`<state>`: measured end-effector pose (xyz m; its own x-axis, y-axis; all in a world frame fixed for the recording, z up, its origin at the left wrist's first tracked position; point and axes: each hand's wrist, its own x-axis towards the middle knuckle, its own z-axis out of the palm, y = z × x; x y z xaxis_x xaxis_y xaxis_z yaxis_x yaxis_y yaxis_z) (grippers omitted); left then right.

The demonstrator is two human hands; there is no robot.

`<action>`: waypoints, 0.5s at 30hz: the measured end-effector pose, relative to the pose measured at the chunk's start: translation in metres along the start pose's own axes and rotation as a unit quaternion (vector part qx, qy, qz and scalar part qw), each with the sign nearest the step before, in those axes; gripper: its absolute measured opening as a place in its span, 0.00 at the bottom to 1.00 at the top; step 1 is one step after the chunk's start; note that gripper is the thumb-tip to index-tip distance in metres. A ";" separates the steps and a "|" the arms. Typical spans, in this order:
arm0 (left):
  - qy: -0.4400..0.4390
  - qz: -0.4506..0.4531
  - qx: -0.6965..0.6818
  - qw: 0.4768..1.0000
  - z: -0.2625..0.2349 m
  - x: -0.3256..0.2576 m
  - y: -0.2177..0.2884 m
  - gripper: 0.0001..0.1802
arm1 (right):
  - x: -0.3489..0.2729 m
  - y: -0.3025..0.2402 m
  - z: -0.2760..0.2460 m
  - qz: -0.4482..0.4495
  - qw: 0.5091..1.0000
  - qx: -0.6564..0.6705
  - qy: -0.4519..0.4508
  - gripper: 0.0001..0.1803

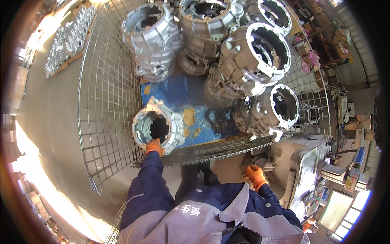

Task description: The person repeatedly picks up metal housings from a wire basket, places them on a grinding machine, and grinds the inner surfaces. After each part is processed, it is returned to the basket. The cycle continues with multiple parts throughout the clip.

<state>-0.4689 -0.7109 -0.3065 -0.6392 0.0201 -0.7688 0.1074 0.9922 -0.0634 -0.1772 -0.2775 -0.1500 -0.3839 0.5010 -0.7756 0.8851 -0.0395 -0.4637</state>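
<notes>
My left hand (pixel 154 147), in an orange glove, is closed over the near rim of a silver cast-metal gearbox housing (pixel 177 127). This housing stands at the near left corner inside a wire mesh cage, its round opening facing up. My right hand (pixel 256 176), also gloved in orange, is outside the cage at the right of my body. Its fingers are curled in, and whatever they may hold is hidden. Just beyond it are dark, rough metal shapes (pixel 263 162) that I cannot make out clearly.
More gearbox housings (pixel 152 44) stand stacked at the cage's far side and right. Mesh walls (pixel 106 97) surround a worn blue floor panel (pixel 172 89). A grey machine (pixel 302 171) stands to the right. Many small silver castings (pixel 71 40) lie on a pallet at far left.
</notes>
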 end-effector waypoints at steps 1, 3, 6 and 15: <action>0.036 -0.021 -0.010 0.999 -0.011 -0.007 0.003 0.30 | 0.012 -0.014 -0.005 -0.024 0.998 -0.045 0.036 0.14; 0.134 0.002 -0.016 0.991 -0.041 -0.024 0.009 0.27 | 0.040 -0.061 -0.026 -0.236 0.962 -0.052 0.129 0.13; 0.214 0.018 -0.023 0.976 -0.107 -0.045 0.029 0.24 | 0.073 -0.176 -0.066 -0.508 0.791 -0.109 0.324 0.14; 0.465 0.395 -0.091 0.787 -0.258 -0.085 0.202 0.26 | 0.161 -0.369 -0.110 -0.491 0.748 -0.300 0.331 0.19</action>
<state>-0.5892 -0.4804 -0.0902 -0.7182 0.6363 0.2815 0.6939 0.6250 0.3577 -0.5367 -0.0877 -0.0564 -0.8880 0.3590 0.2873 0.2957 0.9244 -0.2410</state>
